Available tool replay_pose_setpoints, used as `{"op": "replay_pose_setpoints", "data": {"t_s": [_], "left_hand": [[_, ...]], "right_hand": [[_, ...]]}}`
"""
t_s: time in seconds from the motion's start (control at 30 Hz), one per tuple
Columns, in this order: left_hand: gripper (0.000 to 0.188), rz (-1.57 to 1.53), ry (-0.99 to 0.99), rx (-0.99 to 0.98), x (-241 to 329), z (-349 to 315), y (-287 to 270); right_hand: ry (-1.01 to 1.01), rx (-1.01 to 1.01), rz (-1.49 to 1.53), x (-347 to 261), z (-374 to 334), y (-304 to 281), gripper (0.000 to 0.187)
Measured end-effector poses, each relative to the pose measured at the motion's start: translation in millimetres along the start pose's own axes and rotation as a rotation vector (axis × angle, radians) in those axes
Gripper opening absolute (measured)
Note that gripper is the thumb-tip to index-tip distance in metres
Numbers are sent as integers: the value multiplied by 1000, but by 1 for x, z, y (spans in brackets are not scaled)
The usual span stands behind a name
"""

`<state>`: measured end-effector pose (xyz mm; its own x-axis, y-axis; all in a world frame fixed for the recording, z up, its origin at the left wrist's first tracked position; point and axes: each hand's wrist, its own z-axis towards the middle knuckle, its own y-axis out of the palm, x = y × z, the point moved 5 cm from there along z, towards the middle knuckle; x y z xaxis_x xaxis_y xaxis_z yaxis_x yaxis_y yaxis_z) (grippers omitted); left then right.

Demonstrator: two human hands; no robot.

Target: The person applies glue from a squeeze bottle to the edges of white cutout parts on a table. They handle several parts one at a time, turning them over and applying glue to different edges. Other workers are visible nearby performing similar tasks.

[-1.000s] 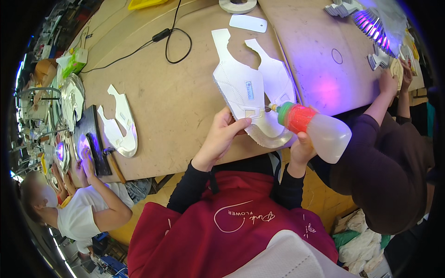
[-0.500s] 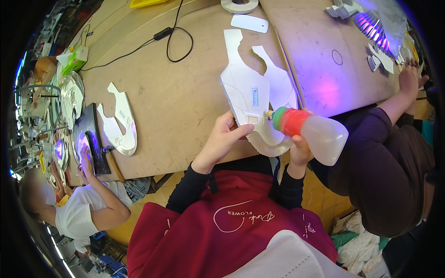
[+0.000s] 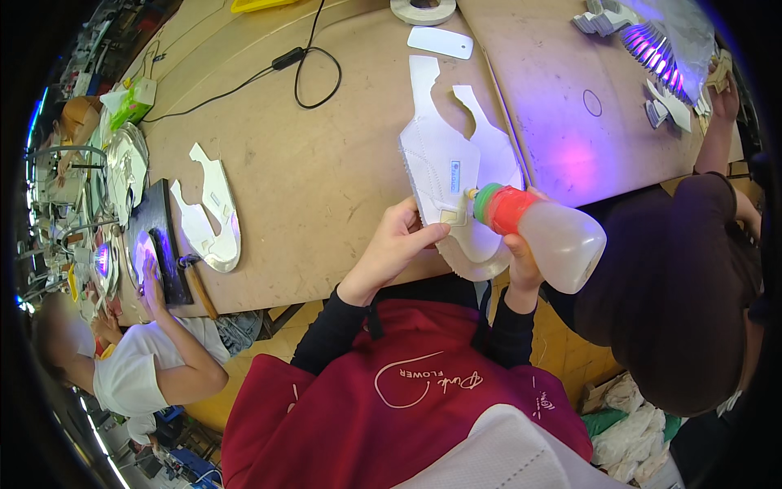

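Note:
My left hand [image 3: 399,244] is closed on the lower left edge of a white shoe upper [image 3: 436,151], thumb on top beside a small pale square patch. The piece has two long straps pointing away from me and a small blue-grey label. In my right hand [image 3: 525,265] lies a cloudy squeeze bottle [image 3: 566,244] with a red-wrapped neck, a green collar and a thin brass-coloured nozzle. It is tilted with the nozzle toward the upper, just right of the patch; I cannot tell whether the tip touches.
Another white shoe upper [image 3: 212,213] lies left, near a hammer [image 3: 199,285] and a dark board [image 3: 155,236]. Farther off are a black cable [image 3: 297,81], a white template [image 3: 440,41] and a tape roll [image 3: 422,10]. Co-workers sit on both sides; purple light falls on the table [image 3: 562,122].
The held upper has shifted slightly right and toward me. The bottle has moved a little left. At right, a co-worker has leaned in and lifted a hand holding a small piece.

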<state>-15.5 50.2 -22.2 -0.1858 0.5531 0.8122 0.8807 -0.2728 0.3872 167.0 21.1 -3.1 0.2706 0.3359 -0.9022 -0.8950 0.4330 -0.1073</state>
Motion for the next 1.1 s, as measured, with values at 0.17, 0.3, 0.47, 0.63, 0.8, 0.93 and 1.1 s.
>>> {"op": "replay_pose_setpoints", "data": {"t_s": [0.17,0.3,0.47,0.63,0.8,0.93,1.1], "left_hand": [[38,-54,21,-12,3,-2,3],[38,-45,21,-20,5,-3,2],[39,-41,10,-15,5,-4,0],[36,-30,19,-23,4,-5,0],[31,16,35,-40,3,-6,-1],[31,-2,68,-53,3,-6,-1],[30,24,62,-86,2,-7,0]], "right_hand": [[-24,50,33,0,1,-1,68],[9,90,59,2,1,-2,69],[20,61,83,1,0,-4,72],[45,27,118,3,0,-2,70],[-39,65,47,2,3,-2,70],[-35,42,88,2,2,-4,70],[-57,66,12,5,3,-4,70]]}}
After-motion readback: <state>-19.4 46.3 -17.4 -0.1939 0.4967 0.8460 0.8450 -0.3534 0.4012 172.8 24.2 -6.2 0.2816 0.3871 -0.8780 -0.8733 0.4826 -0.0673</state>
